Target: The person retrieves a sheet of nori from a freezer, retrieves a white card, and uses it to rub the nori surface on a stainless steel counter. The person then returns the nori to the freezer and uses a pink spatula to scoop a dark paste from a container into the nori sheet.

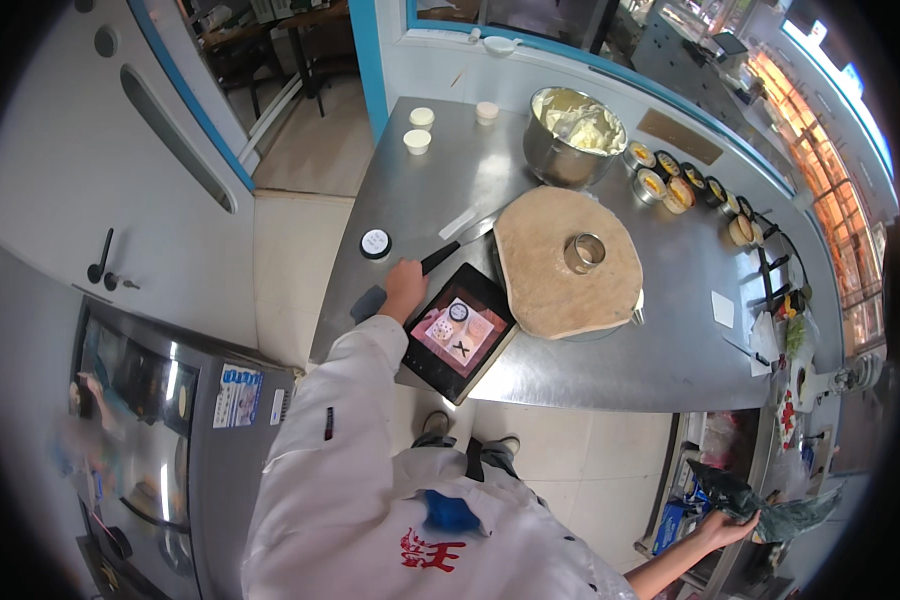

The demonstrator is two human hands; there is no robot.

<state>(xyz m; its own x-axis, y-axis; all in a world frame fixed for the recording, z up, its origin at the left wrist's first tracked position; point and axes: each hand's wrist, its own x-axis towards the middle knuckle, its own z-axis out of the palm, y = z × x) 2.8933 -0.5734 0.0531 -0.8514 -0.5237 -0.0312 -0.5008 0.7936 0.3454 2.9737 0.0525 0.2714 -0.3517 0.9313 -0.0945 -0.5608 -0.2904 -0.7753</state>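
Note:
My left hand [407, 289] is closed on the black handle of a palette knife [441, 257] at the table's left side. The blade points to the edge of a flat tan cake sheet [544, 262]. On that sheet stands a metal ring cutter [586, 253]. A tablet [461, 334] showing a picture of small round cakes lies beside my left hand. Far to the right, below the table's edge, my right hand [727, 529] grips a dark green plastic bag [727, 491]. The bag's contents are hidden.
A steel mixing bowl [570, 169] of pale cream stands at the back of the steel table [675, 300]. Several small filled tins [649, 186] line the wall. White cups [418, 141] and a black-rimmed round container [375, 244] sit leftward. A knife [746, 350] lies right.

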